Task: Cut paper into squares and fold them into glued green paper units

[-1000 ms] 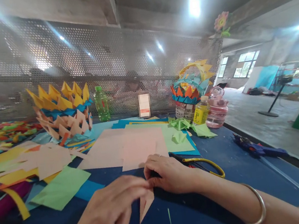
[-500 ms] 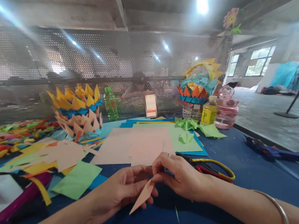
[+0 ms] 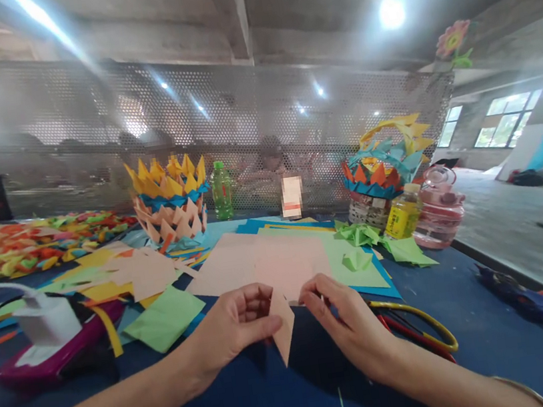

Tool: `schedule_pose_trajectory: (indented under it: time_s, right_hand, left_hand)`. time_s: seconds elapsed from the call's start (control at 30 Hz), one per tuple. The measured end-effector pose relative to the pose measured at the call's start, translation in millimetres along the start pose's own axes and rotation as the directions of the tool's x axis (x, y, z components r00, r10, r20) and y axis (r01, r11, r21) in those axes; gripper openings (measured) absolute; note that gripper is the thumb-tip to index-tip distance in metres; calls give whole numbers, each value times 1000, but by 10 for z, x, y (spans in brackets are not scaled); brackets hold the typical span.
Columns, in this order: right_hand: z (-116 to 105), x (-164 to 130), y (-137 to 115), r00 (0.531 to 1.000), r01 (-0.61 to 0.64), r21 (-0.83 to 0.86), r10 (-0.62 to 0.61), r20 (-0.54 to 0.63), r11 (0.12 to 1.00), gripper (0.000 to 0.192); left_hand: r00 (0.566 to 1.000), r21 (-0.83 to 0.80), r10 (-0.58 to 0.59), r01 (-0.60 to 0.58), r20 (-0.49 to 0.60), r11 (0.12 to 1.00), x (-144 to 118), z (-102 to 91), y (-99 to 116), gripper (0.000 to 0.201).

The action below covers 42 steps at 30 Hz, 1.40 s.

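Note:
My left hand (image 3: 248,324) is closed on a small folded piece of peach paper (image 3: 285,336), pinching its left side between thumb and fingers. The piece stands tilted, one sharp point downward. Just right of it is my right hand (image 3: 341,318), its fingers loosely bent and apart from the folded piece; nothing shows in them. Behind both hands lies a stack of sheets, with peach paper (image 3: 258,252) on top and light green paper (image 3: 343,264) beside it. Yellow- and red-handled tools (image 3: 438,328), perhaps scissors, are partly hidden behind my right hand.
On the left are a purple power strip (image 3: 37,371) with a white plug, a green square (image 3: 166,318) and many small folded pieces (image 3: 39,243). Paper baskets (image 3: 171,207) and bottles (image 3: 222,193) stand behind. A blue glue gun (image 3: 532,301) lies at right.
My right hand has let go of the folded peach paper and moved right. My left hand now holds the piece more upright. The view has shifted left.

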State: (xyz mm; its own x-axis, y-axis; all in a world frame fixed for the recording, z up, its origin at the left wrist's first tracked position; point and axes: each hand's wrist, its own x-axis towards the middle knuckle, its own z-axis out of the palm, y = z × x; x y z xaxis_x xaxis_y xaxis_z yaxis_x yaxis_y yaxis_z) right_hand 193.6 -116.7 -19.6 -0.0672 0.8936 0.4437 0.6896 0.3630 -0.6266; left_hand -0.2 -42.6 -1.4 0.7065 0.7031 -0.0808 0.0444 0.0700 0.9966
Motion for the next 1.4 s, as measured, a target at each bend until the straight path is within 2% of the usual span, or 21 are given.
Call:
schedule_pose_trajectory:
  time_s: [0.07, 0.13, 0.33, 0.43, 0.6, 0.77, 0.97, 1.1, 1.23, 1.33, 1.4]
  right_hand:
    - [8, 6, -17, 997, -28, -35, 31, 71, 999, 42]
    - [26, 3, -45, 991, -42, -29, 45, 125, 999, 49]
    - [132, -23, -114, 985, -118, 3, 117, 129, 993, 29]
    - [156, -31, -127, 972, -168, 35, 160, 170, 985, 22]
    - [153, -48, -136, 969, -161, 27, 153, 193, 987, 22]
    - [157, -59, -142, 970, -137, 33, 127, 208, 990, 23]
    - [169, -60, -148, 963, -152, 20, 144, 227, 988, 21]
    - [162, -48, -159, 961, -193, 27, 184, 205, 981, 21]
    - [78, 7, -123, 974, -173, 49, 164, 154, 984, 24]
    - [-117, 121, -4, 992, -116, 29, 114, 57, 993, 29]
    - [-303, 224, 140, 992, -122, -27, 121, -35, 992, 31]
  left_hand:
    - [999, 43, 39, -38, -22, 998, 17, -3, -27, 37]
    - [997, 80, 74, -73, -11, 994, 35, -14, -71, 35]
    - [989, 137, 124, -134, 83, 981, 42, -12, -120, 27]
    - [982, 177, 165, -179, 93, 968, 35, -6, -90, 27]
    - [982, 252, 188, -176, -24, 952, 43, -37, -63, 30]
    - [977, 305, 200, -169, -73, 937, 31, -49, -67, 33]
    - [946, 346, 258, -178, -198, 921, 59, -115, -56, 42]
    - [927, 262, 271, -202, -260, 944, 83, -150, -34, 41]
    - [931, 289, 275, -201, -241, 936, 98, -134, -40, 43]
    - [931, 341, 281, -193, -232, 920, 107, -126, -50, 45]
    - [932, 365, 284, -190, -225, 912, 107, -128, -53, 45]
